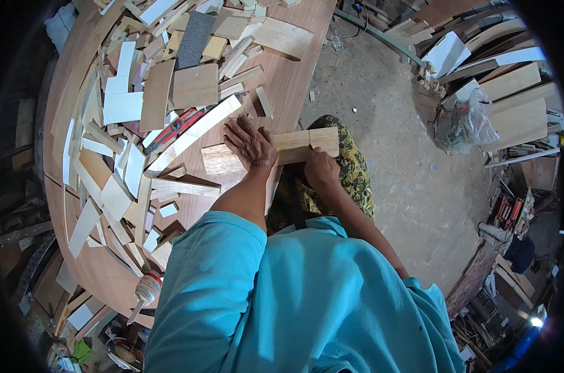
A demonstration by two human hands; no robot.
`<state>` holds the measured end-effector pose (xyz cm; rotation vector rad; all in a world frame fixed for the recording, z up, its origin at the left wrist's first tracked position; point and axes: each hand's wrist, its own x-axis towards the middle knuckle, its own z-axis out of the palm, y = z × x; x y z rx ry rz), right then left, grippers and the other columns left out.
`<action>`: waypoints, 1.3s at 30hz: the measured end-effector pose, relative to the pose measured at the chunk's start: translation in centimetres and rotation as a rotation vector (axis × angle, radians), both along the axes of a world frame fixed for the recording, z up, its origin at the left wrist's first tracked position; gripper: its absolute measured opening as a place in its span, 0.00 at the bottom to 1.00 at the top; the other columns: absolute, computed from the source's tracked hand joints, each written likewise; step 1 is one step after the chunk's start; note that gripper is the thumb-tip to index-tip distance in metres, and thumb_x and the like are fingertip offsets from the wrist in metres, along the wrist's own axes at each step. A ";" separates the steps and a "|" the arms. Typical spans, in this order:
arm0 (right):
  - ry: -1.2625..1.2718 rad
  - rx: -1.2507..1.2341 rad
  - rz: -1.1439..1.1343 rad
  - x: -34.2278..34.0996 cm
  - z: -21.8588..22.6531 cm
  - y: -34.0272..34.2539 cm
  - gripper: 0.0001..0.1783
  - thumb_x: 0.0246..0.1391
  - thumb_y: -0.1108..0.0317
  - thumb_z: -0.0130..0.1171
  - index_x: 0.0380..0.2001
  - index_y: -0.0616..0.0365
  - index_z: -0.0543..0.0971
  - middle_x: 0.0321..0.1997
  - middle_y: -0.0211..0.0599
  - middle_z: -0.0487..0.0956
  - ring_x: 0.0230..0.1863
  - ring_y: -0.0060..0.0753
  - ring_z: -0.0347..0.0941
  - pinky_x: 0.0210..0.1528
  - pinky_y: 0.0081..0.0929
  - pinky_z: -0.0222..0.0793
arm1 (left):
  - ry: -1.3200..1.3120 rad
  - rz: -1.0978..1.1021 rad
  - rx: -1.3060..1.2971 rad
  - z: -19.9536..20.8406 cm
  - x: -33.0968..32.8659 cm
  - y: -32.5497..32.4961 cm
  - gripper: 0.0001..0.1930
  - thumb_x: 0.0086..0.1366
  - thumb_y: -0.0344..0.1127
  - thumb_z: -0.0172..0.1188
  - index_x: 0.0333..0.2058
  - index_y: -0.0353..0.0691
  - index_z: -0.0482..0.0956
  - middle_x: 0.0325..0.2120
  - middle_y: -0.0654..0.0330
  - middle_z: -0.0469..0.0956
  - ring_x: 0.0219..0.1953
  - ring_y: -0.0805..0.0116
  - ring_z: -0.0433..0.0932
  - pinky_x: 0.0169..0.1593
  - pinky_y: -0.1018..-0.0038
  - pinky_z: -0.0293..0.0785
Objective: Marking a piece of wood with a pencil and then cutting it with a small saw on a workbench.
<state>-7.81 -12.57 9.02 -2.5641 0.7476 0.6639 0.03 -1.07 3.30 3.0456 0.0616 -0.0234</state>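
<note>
A pale wooden board [292, 144] lies across the table's right edge, its right end jutting out over my patterned trousers [356, 180]. My left hand [251, 142] lies flat on the board's left half with its fingers spread, pressing it against the table. Below the board's overhanging part, my right hand [323, 169] is closed in a fist touching its near edge. A thin dark line runs across the wood just above that fist. What the fist grips is hidden from this view.
Wood offcuts [195, 84] pile over the curved wooden table [55, 155]. A red and black tool [176, 127] lies among them. A bottle with a nozzle [148, 288] sits near the table's front edge. Right of the concrete floor [406, 155] are stacked boards [512, 81] and a clear plastic bag [471, 121].
</note>
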 end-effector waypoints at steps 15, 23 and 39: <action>0.056 -0.101 0.120 -1.4 1.1 0.7 0.10 0.47 0.68 0.39 0.27 0.62 0.67 0.22 0.49 0.75 0.28 0.45 0.74 0.27 0.38 0.69 | 0.122 0.014 -0.056 0.5 -0.5 0.1 0.31 0.55 0.46 0.40 0.54 0.37 0.48 0.55 0.44 0.43 0.58 0.46 0.38 0.57 0.54 0.31; 0.081 -0.011 0.001 -1.3 3.4 0.7 0.10 0.47 0.68 0.39 0.25 0.63 0.69 0.25 0.52 0.74 0.29 0.50 0.72 0.31 0.40 0.68 | -0.049 -0.019 -0.017 -0.6 -0.2 0.2 0.31 0.54 0.47 0.41 0.54 0.35 0.50 0.54 0.43 0.45 0.57 0.45 0.39 0.56 0.54 0.33; -0.050 -0.077 0.015 -0.8 0.1 0.7 0.09 0.47 0.70 0.38 0.25 0.63 0.68 0.22 0.53 0.74 0.27 0.52 0.72 0.28 0.42 0.68 | -0.007 -0.032 -0.068 0.1 0.1 0.0 0.31 0.52 0.45 0.44 0.53 0.35 0.51 0.53 0.43 0.47 0.56 0.44 0.42 0.56 0.55 0.34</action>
